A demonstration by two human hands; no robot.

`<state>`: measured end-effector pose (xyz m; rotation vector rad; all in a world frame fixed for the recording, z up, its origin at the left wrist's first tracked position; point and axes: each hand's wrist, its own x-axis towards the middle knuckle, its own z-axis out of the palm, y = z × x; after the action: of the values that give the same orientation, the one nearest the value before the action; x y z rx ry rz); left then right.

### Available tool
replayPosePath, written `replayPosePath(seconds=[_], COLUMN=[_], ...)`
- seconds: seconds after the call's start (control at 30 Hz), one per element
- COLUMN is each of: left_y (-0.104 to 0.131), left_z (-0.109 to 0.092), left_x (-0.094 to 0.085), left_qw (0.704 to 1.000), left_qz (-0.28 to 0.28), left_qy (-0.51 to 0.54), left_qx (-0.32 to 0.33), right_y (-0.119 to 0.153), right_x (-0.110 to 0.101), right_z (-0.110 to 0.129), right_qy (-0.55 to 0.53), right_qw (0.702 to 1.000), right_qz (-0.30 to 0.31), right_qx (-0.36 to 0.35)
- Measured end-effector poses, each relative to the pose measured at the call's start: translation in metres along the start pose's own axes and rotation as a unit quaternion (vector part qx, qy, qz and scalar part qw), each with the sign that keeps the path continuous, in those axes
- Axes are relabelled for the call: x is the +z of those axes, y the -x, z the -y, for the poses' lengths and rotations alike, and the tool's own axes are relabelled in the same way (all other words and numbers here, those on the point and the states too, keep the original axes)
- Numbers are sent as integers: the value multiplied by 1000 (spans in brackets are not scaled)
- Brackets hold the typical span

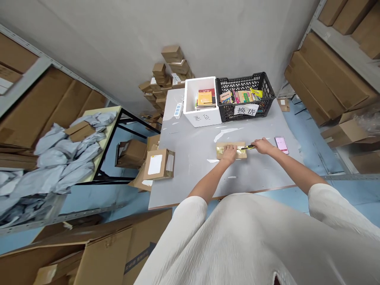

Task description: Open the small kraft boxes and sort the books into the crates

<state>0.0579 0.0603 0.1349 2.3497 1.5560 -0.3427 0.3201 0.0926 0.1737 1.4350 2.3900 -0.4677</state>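
A small flat cardboard box (242, 155) with shiny yellowish tape across its top lies on the grey table. My left hand (229, 153) rests on top of it, fingers stretched over the tape, pressing rather than wrapped round it. From the right, my right hand (263, 145) is closed around a yellow and black box cutter (249, 147). The cutter's tip points left and meets the taped top near the box's right end; the blade itself is too small to make out. Just right of my right hand lies a phone (282, 145) with a pink lit screen.
Behind the work, a white foam box (203, 120) and a black plastic crate (246, 113) hold books and packets. A power strip (178, 110) lies left of them. A labelled carton (159, 164) stands at the table's left edge. Grey parcels (68, 158) cover a side table.
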Motion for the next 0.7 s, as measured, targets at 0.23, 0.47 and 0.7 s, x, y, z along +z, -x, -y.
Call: replayPosePath(seconds=[0.23,0.47,0.7], left_y=[-1,1,0], left_z=[0,2,1], left_x=[2,3,4], left_qw=[1000,1000,1000], left_qz=[3,-1,2], left_qy=[5,3,-24], left_qx=[6,5,10], right_y=[9,7,16], right_x=[10,33,41], right_z=[-17,-16,-19], right_qy=[-63,-192,-215], right_qw=[998,981,976], right_qz=[-8,7,4], right_qx=[4,34,35])
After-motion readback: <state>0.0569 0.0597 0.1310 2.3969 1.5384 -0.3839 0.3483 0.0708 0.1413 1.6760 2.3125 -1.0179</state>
